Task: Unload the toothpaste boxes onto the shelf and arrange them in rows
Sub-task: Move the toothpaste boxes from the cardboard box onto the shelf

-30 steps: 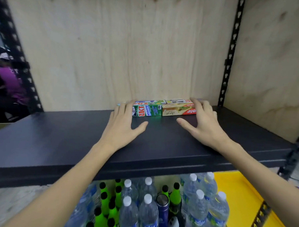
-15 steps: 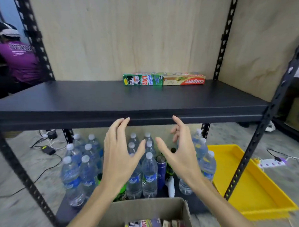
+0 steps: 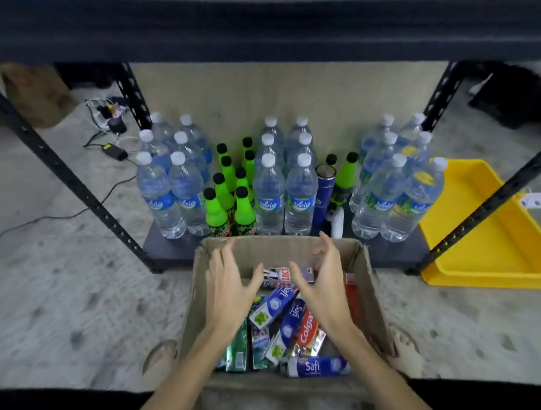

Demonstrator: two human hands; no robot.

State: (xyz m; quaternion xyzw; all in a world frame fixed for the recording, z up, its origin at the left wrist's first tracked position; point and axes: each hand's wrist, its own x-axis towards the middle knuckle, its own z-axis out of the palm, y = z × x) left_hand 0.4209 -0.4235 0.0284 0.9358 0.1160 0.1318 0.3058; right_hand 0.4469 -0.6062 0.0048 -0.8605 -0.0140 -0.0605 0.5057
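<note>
Grey speckled concrete floor spreads beneath a black metal rack, whose upper shelf crosses the top of the view as a dark band. On the lowest shelf stand clear water bottles with white caps in three clusters, green bottles with black caps between the left and middle clusters, and a dark blue flask just right of the middle cluster. To the right of the rack a yellow tray sits on the floor, and to the left a power strip with cables lies near the rack's leg. Directly in front of the lowest shelf is an open cardboard box, and inside it lie the toothpaste boxes in a loose jumble, some crossing over others, with Colgate, Safi and Zact labels readable. Both arms reach down from the bottom edge over the carton. The left hand is above the left half of the box, fingers spread and nearly straight, holding nothing. The right hand is above the right half, fingers apart and lightly bent with the thumb pointing inward, also holding nothing. Whether either hand touches the packages below it cannot be told. A sandalled foot shows just left of the box.
</note>
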